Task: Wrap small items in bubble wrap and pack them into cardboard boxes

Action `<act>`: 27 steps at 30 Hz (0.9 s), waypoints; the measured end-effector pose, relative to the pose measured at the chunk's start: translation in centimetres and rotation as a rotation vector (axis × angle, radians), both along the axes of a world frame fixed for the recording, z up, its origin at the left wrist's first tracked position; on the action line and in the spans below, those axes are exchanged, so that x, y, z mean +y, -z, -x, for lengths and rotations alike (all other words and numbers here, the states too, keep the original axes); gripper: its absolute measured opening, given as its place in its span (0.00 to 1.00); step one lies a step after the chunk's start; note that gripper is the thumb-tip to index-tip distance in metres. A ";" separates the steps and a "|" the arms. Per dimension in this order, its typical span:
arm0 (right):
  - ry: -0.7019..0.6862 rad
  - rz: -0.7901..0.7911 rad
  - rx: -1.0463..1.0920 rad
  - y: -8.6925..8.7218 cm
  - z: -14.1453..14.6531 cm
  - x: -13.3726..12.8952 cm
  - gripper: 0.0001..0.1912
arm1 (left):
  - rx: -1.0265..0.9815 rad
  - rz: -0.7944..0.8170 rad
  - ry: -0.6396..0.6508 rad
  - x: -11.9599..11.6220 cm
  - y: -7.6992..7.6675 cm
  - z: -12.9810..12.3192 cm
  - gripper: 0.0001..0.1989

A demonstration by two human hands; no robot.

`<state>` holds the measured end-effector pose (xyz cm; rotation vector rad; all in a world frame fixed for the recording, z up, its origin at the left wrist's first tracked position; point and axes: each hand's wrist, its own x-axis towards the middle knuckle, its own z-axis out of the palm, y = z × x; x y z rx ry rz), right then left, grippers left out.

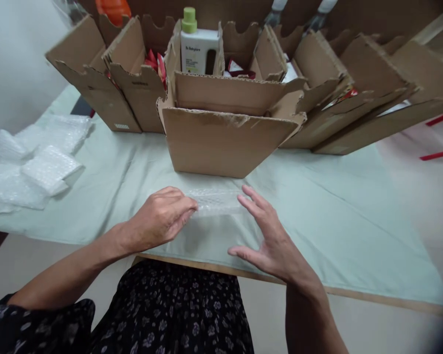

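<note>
A clear bubble wrap bag (216,201) hangs just above the cloth, in front of the nearest cardboard box (221,142). My left hand (166,214) pinches the bag's left end between thumb and fingers. At its right end is my right hand (264,231), with thumb and fingers spread wide; the fingertips are close to the bag, and whether they touch it I cannot tell.
Bubble wrap bags (47,167) lie piled at the left on the pale green cloth (339,211). Behind the nearest box stand several open cardboard boxes (121,93) with packets inside. A white bottle (195,49) with a green cap rises among them. The table's wooden edge (354,295) runs along the front.
</note>
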<state>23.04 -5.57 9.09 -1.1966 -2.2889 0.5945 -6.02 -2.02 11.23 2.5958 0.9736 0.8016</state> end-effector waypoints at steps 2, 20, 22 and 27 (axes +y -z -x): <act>0.038 -0.027 0.084 -0.4 0.2 0.1 0.40 | -0.026 0.124 0.088 -0.3 -2.7 0.0 0.09; 0.591 0.308 0.218 3.5 2.8 -0.8 0.12 | 0.206 -0.201 -0.159 4.0 0.8 -0.9 0.11; 0.671 0.181 0.064 4.6 1.5 -0.6 0.22 | 0.195 -0.192 -0.125 2.3 2.7 -1.2 0.12; 0.643 -0.312 -0.133 4.6 0.6 0.0 0.34 | 0.252 -0.054 -0.026 -0.9 5.2 -2.2 0.21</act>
